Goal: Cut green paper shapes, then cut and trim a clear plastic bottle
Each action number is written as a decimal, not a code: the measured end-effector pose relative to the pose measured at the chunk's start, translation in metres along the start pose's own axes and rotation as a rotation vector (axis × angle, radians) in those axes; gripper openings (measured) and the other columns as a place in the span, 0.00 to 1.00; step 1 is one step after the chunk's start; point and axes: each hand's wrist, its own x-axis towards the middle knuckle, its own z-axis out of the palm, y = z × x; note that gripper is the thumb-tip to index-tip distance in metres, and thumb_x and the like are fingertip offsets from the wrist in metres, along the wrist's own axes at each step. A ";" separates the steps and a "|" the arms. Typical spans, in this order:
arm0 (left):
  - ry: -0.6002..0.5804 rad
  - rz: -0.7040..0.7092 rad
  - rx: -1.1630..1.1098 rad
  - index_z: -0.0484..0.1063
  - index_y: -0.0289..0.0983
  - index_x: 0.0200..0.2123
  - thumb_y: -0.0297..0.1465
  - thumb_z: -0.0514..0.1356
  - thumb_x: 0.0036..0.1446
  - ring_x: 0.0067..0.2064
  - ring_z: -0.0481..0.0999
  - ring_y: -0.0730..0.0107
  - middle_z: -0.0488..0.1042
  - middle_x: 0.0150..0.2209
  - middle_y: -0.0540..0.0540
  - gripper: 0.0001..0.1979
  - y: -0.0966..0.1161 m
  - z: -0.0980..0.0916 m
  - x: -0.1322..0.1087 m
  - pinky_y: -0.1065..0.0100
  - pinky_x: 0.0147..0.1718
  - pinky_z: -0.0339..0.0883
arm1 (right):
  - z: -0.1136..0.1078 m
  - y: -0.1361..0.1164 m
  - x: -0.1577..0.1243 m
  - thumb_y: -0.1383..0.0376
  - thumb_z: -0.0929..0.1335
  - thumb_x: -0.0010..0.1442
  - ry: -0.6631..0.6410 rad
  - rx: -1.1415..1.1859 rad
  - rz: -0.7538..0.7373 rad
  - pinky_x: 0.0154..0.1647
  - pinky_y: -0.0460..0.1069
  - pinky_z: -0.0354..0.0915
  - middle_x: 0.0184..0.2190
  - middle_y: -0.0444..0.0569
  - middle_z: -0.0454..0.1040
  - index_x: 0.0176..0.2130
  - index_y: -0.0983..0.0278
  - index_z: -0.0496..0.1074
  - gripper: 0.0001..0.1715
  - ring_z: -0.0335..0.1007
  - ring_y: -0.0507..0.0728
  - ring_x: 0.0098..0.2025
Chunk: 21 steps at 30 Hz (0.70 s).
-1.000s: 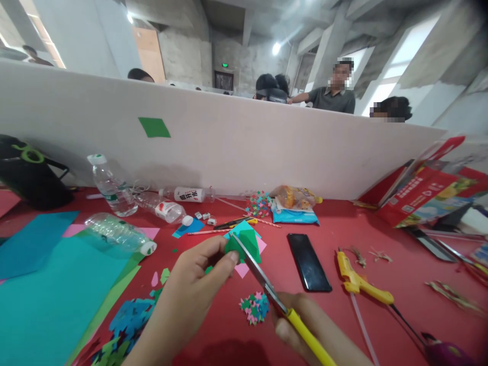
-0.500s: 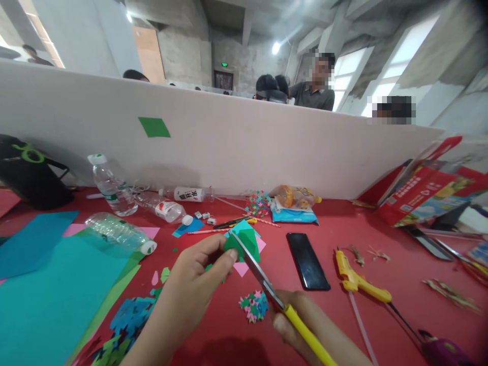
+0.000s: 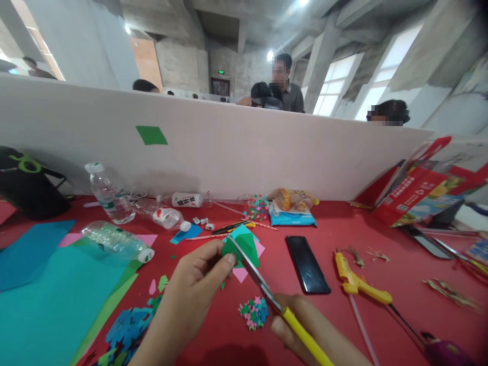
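A small piece of green paper (image 3: 229, 247) is pinched between the thumb and fingers of my left hand (image 3: 202, 277). My right hand (image 3: 299, 317) is closed around the scissors (image 3: 256, 274), whose yellow handle points toward me. The blades reach up to the green paper and lie across its right edge; whether they are cutting at this moment I cannot tell. Behind the paper lie more green, teal and pink sheets (image 3: 251, 249). Just below the blades sits a small heap of cut paper stars (image 3: 253, 313) in pink, green and blue.
Several plastic bottles (image 3: 114, 244) and coloured sheets (image 3: 57, 305) occupy the left side. To the right are a phone (image 3: 307, 264), a yellow glue gun (image 3: 358, 284) with its cord, and a red bag (image 3: 415, 193). A white partition (image 3: 229, 152) stands behind; people are beyond it.
My view has tilted up slightly. Both hands keep nearly the same pose, with the scissors still at the green paper. Beyond the partition, the standing person appears farther left.
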 end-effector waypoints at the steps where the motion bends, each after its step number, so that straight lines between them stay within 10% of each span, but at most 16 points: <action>1: -0.002 0.003 0.002 0.68 0.38 0.26 0.40 0.56 0.57 0.26 0.61 0.72 0.63 0.23 0.53 0.13 0.000 -0.001 0.000 0.69 0.26 0.57 | -0.002 0.001 0.002 0.35 0.62 0.59 -0.021 -0.012 -0.017 0.43 0.52 0.67 0.40 0.53 0.76 0.47 0.64 0.74 0.39 0.70 0.61 0.41; 21: 0.076 0.074 -0.097 0.70 0.39 0.28 0.35 0.59 0.60 0.28 0.64 0.73 0.66 0.25 0.54 0.09 0.002 0.002 -0.005 0.71 0.28 0.61 | -0.005 0.012 -0.003 0.34 0.62 0.58 -0.119 0.126 -0.032 0.28 0.46 0.63 0.26 0.45 0.68 0.36 0.62 0.73 0.35 0.63 0.54 0.27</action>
